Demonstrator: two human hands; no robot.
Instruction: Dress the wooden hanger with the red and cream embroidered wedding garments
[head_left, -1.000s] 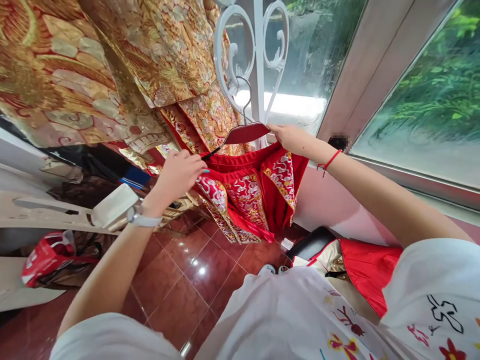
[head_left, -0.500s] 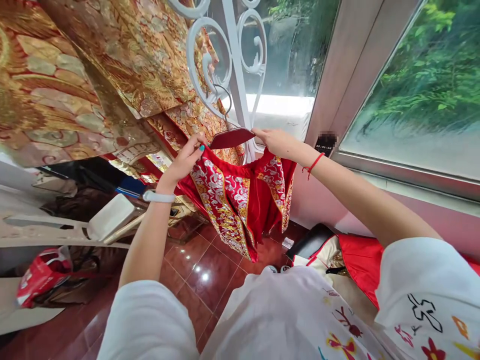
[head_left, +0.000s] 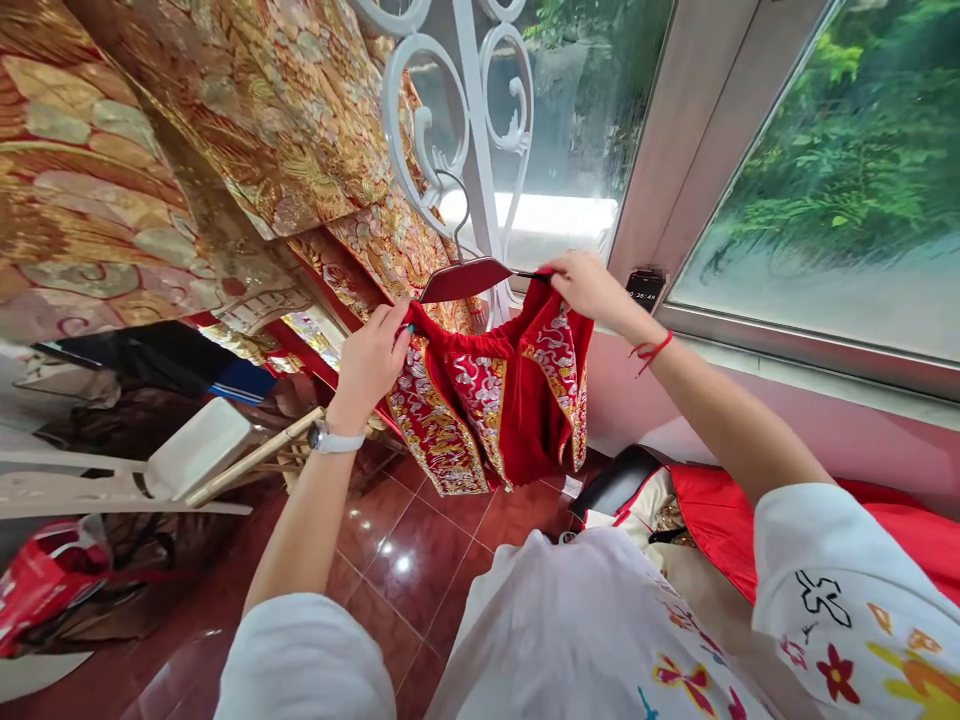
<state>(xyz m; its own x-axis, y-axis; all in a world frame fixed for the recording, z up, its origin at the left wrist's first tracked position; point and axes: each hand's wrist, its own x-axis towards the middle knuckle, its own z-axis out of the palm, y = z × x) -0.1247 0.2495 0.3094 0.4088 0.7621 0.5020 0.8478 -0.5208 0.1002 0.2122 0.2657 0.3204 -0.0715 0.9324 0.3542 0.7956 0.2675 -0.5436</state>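
Observation:
A red embroidered garment [head_left: 529, 400], like a short skirt with a gathered waistband and silver and gold patterned panels, hangs in front of me. Its top edge is pinched at the left by my left hand [head_left: 373, 358], close to one end of a dark red hanger [head_left: 466, 279]. At the other end, my right hand [head_left: 590, 292] grips the waistband's right corner beside the hanger's thin black arm. The hanger's metal hook [head_left: 466, 205] loops over a white scrolled metal frame [head_left: 474, 120]. Both hands are closed; my fingertips are partly hidden by cloth.
Large gold and red embroidered cloth [head_left: 285, 110] hangs at the left. A white chair [head_left: 199, 450] and a red bag [head_left: 49, 575] stand below it. At right are a window [head_left: 840, 200], a phone-like timer [head_left: 645, 290] and red fabric [head_left: 720, 520] over a seat.
My right hand has moved right, from the hanger's body out to the waistband corner, showing the hanger's black arm. My left hand has turned slightly and stays on the waistband.

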